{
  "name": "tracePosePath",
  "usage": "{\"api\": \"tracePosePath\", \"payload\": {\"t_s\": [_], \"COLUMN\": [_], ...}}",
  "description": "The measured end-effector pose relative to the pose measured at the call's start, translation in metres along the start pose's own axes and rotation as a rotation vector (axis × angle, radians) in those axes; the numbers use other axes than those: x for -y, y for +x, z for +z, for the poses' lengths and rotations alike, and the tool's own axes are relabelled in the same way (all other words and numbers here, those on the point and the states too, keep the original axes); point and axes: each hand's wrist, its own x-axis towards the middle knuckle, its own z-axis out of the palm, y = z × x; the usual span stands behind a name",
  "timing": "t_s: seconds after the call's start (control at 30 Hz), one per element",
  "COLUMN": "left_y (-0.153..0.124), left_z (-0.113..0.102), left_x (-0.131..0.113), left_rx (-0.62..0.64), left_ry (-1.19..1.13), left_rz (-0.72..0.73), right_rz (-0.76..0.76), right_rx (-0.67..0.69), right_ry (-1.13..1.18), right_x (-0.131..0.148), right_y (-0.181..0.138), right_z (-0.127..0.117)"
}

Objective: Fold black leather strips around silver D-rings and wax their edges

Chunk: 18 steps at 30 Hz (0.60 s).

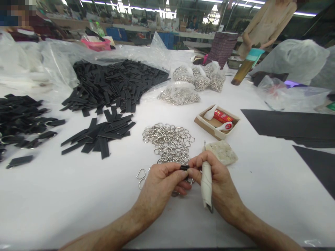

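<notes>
Between the fingertips of both hands is a small black strip (184,167), apparently folded; part of a metal ring shows just below it. My left hand (166,179) pinches its left side. My right hand (211,170) pinches the right side and also carries a thin pointed tool with a pale wrapped handle (206,184), its tip up. Right behind the hands lies a heap of silver D-rings (170,143), with a few loose D-rings (141,173) left of my left hand. A small pile of black strips (101,134) lies farther left.
A larger heap of black strips (112,82) spreads behind. Black pieces with rings (21,122) lie at far left. Bags of rings (180,93), an open box (206,126), a stained pale block (222,152) and a bottle (244,69) stand beyond. A person (269,24) stands across the table.
</notes>
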Motion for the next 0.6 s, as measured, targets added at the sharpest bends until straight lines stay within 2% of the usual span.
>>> {"api": "tracePosePath", "payload": {"t_s": [0.27,0.37,0.5,0.6], "left_y": [-0.003,-0.003,0.0,0.003], "left_z": [-0.002,-0.003,-0.005,-0.008], "left_x": [-0.002,-0.004,-0.004,-0.001], "left_rx": [0.006,0.018,0.043,0.065], "left_ry": [0.025,0.022,-0.009,-0.049], "left_rz": [0.001,-0.011,-0.051,-0.067], "right_rz": [-0.09,-0.175,-0.241,-0.279], "right_rx": [-0.011,-0.033,-0.065,-0.172], "right_ry": [-0.121,-0.162,-0.063,-0.123], "right_x": [0.001,0.004,0.01,0.013], "right_y": [-0.001,0.001,0.001,0.002], "right_z": [-0.008,-0.02,-0.038,-0.052]}}
